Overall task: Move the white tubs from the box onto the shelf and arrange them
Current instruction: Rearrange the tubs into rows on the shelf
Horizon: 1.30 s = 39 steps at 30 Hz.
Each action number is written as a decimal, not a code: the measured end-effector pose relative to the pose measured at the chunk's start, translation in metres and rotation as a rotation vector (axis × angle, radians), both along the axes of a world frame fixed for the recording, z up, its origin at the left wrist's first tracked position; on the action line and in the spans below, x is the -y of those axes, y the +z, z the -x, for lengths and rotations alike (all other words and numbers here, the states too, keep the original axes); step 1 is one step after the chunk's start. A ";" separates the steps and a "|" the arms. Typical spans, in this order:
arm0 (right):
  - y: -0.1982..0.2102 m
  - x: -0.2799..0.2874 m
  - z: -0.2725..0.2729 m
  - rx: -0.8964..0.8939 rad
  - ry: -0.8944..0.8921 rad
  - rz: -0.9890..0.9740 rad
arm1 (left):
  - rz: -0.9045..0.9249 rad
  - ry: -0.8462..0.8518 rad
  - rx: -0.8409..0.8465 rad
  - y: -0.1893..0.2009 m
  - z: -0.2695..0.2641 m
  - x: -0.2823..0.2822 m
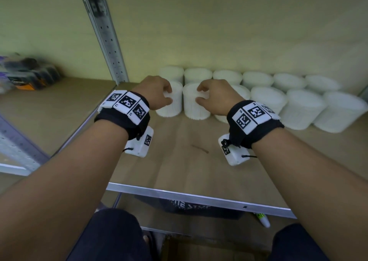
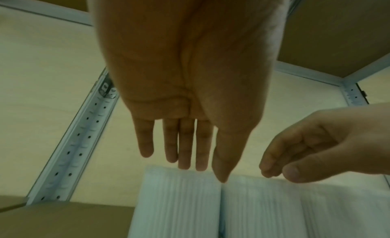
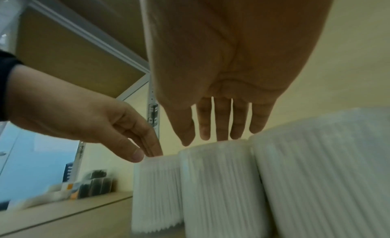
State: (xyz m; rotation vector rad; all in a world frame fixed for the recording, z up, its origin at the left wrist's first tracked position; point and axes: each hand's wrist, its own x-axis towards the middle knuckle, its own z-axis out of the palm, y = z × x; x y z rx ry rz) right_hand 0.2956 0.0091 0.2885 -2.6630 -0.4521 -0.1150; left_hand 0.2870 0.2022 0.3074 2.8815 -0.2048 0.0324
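Pale wood shelf (image 1: 191, 165) with a metal front edge, bearing two rows of white ribbed tubs (image 1: 258, 87) along the back wall. Perforated metal upright (image 1: 108, 41) at the shelf's left corner. Front row: leftmost tub (image 1: 175, 105) and second tub (image 1: 194, 107) upright, side by side and touching (seam plain in the left wrist view). Left hand (image 1: 156, 93) over the leftmost tub, fingers relaxed and only slightly bent, tips at the rim, not gripping it. Right hand (image 1: 216, 96) over the second tub, likewise loose and unclenched, fingertips (image 3: 221, 135) at the top rim. Both wrists banded in black with coded tags. Dark packs (image 1: 29, 75) on the neighbouring shelf, left. Box not clearly made out below.
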 end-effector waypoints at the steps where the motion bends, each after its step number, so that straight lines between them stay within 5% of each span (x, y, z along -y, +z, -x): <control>1: 0.003 0.004 0.000 0.002 -0.009 -0.026 | 0.005 -0.001 -0.012 0.003 0.000 0.004; 23: 0.036 0.267 0.032 -0.090 -0.511 0.107 | 0.182 -0.386 0.000 0.012 -0.021 0.281; 39: 0.010 0.307 0.016 -0.133 -0.577 0.276 | 0.105 -0.337 0.017 -0.019 -0.041 0.340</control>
